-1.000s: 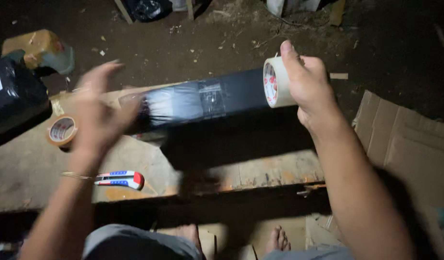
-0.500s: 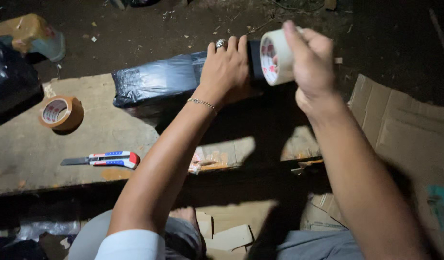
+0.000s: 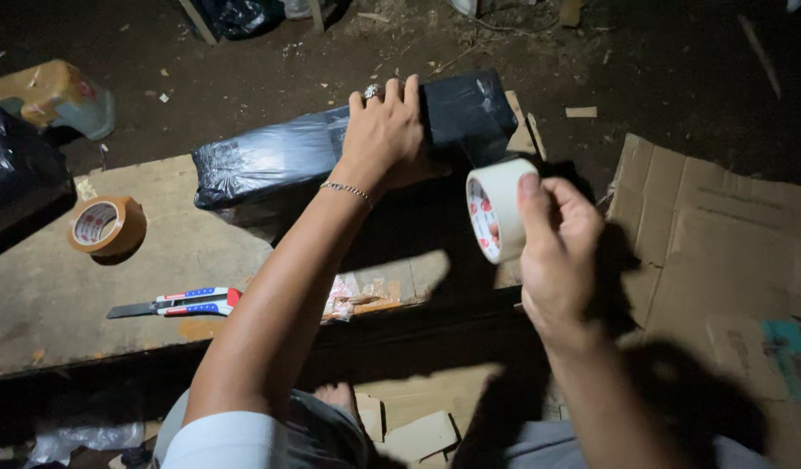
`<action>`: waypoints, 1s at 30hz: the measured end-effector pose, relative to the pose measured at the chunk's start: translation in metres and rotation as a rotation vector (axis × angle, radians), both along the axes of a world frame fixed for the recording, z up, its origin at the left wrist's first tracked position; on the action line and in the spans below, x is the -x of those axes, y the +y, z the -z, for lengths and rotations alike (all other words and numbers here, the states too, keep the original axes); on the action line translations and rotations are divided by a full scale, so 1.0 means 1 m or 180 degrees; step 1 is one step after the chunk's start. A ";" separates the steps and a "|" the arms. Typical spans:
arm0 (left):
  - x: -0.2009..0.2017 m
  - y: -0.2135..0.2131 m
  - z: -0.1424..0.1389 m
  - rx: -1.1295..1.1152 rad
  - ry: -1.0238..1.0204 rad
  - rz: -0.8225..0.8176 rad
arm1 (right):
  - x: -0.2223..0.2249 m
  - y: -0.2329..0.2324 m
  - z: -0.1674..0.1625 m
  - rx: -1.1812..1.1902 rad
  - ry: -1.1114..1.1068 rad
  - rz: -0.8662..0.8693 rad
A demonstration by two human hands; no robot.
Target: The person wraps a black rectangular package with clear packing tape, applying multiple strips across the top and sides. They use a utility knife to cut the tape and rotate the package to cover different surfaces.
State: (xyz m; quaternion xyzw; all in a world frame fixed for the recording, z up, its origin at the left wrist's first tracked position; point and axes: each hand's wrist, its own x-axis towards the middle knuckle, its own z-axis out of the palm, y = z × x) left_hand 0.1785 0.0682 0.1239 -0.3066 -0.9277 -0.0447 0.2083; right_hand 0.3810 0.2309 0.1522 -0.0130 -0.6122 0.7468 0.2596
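Left hand (image 3: 387, 130) flat, fingers spread, pressing black parcel (image 3: 279, 156) on board (image 3: 157, 260). Right hand (image 3: 552, 239) pinching white tape roll (image 3: 498, 210), raised just beside parcel end. Risks: glossy wrap slides under palm; tape end sticks crooked; cutter (image 3: 175, 302) near forearm, blade out.

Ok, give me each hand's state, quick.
Left hand: open, fingers flat on the black parcel.
Right hand: closed, holding the tape roll.
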 end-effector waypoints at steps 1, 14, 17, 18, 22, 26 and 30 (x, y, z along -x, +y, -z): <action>-0.003 0.001 -0.005 -0.0013 0.0015 -0.0006 | 0.000 0.001 0.004 -0.0037 -0.0002 0.0017; 0.035 0.001 0.033 0.0164 0.0272 -0.0298 | 0.000 -0.013 0.137 0.0042 0.0081 0.0160; 0.034 0.003 0.024 0.0160 0.0013 -0.0203 | 0.006 -0.005 0.145 -0.0160 0.0149 0.0181; 0.028 0.003 0.017 0.0183 -0.0092 -0.0197 | 0.007 -0.003 0.145 -0.0169 0.0145 0.0178; 0.003 -0.001 -0.024 0.0460 -0.0509 0.0152 | 0.014 0.002 0.136 -0.0105 0.0187 0.0006; 0.004 0.009 -0.055 0.0983 -0.1260 0.0064 | 0.027 0.007 0.125 -0.0167 0.0193 -0.0013; 0.040 0.014 -0.063 0.0921 -0.1517 0.0260 | 0.052 0.003 0.113 -0.0006 0.0245 -0.0109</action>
